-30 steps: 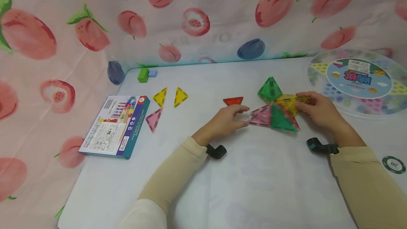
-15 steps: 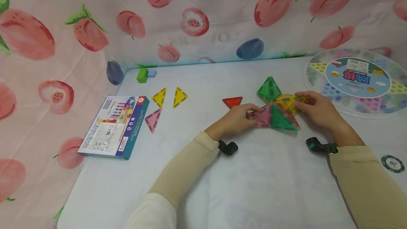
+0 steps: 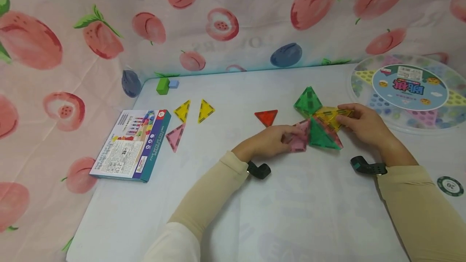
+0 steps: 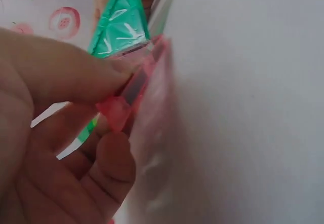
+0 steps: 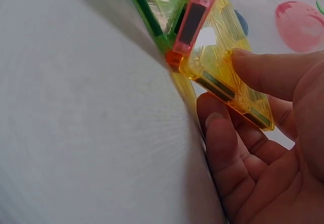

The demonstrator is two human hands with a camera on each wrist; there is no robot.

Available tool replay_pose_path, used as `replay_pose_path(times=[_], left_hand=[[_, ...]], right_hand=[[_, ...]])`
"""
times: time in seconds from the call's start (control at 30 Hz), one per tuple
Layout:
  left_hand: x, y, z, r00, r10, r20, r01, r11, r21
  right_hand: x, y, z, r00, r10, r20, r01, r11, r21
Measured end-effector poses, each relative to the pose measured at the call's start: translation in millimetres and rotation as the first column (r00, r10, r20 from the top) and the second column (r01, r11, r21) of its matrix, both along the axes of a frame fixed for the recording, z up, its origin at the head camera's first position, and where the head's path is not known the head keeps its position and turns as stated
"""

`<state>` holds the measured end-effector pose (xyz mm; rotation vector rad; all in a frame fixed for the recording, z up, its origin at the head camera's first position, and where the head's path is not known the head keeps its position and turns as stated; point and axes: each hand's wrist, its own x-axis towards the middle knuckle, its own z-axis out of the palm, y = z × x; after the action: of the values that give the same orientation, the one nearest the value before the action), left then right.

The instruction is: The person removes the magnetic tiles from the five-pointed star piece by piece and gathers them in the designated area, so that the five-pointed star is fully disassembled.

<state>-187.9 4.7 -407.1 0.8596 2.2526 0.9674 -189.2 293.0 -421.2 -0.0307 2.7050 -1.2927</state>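
On the right half of the white table (image 3: 309, 197), some shiny see-through shapes sit close together between two hands. The left hand (image 3: 267, 140) pinches a pink shape (image 3: 301, 138), with the thumb on one side and fingers on the other. The pink shape sticks out to the right of that hand, and its far edge is just beside the front green shape (image 3: 323, 136). I can't tell if those two touch, and I can't tell which way the pink one is longest (fingers hide a good bit of it). The right hand (image 3: 364, 126) pinches a yellow shape (image 3: 329, 117) by its outer end. The long side of the yellow one runs left from those fingers, to where the colors meet, by the back green shape (image 3: 308, 102), which stands up in a point like a tiny tent. I think the spot that matters most is where the pink edge and the front green edge come close. It is to the right of the left fingertips, so the left hand is the nearer one, and the right hand is over on the far side of the yellow. A red triangle (image 3: 266, 117) lies flat, just behind the left hand, with nobody touching it
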Motion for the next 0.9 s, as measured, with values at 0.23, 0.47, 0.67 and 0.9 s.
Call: replay_pose_path(times=[0.23,0.47,0.67,0.9], left_hand=[[10.9,-46,5.0,0.997,0.074,-0.027,-0.075,0.997,-0.017],[22.1,-121,15.5,0.963,0.262,-0.055,-0.265,0.963,-0.054],[24.5,-174,11.4,0.889,0.447,-0.102,-0.458,0.878,-0.140],[30.2,-204,8.7,0.844,0.512,-0.158,-0.536,0.808,-0.244]], right_hand=[[-0.9,-1,0.2,1.000,0.012,0.009,-0.012,1.000,0.005],[-0.9,1,-0.2,1.000,0.011,-0.010,-0.011,1.000,0.023],[-1.0,1,-1.1,1.000,0.013,-0.006,-0.013,0.999,0.043],[-0.3,-2,0.3,1.000,0.004,-0.001,-0.004,0.999,0.049]])
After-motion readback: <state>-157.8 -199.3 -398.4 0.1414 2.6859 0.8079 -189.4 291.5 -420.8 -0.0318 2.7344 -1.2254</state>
